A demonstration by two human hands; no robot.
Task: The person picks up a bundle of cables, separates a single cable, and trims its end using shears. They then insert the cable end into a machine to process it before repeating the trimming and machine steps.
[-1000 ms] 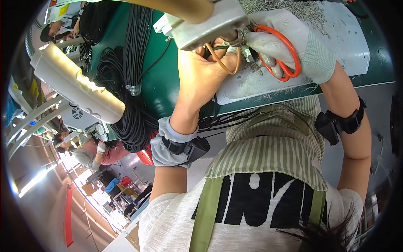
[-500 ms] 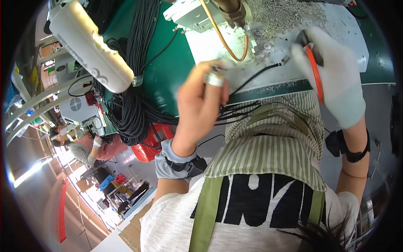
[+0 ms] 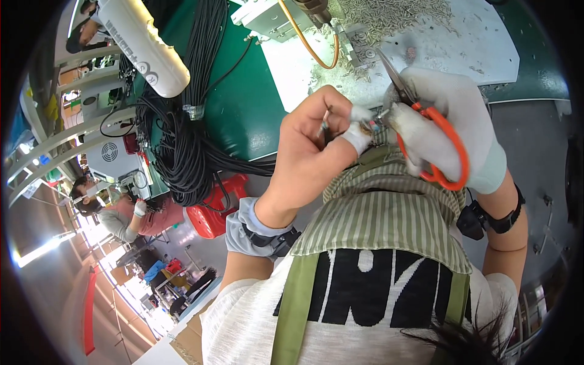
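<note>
My left hand [image 3: 316, 143] is bare, with a white cot on one fingertip, and pinches the stripped end of a thin black cable [image 3: 326, 120] close to my chest. My right hand [image 3: 444, 121] wears a white glove and grips orange-handled scissors [image 3: 441, 146], whose blades point up and left, just right of the cable end. The two hands nearly touch above my striped apron [image 3: 389, 213]. Whether the blades touch the wire is hidden.
A green workbench [image 3: 243, 109] carries a white mat [image 3: 462, 42] strewn with small metal bits, a machine with an orange hose [image 3: 307, 45], and a thick bundle of black cables [image 3: 194, 121] hanging over its edge. A red stool [image 3: 216, 210] and seated people are at the left.
Both hands have come down from the machine toward my chest. The right hand, apart half a second ago, has closed in on the left hand with the scissors at the cable end.
</note>
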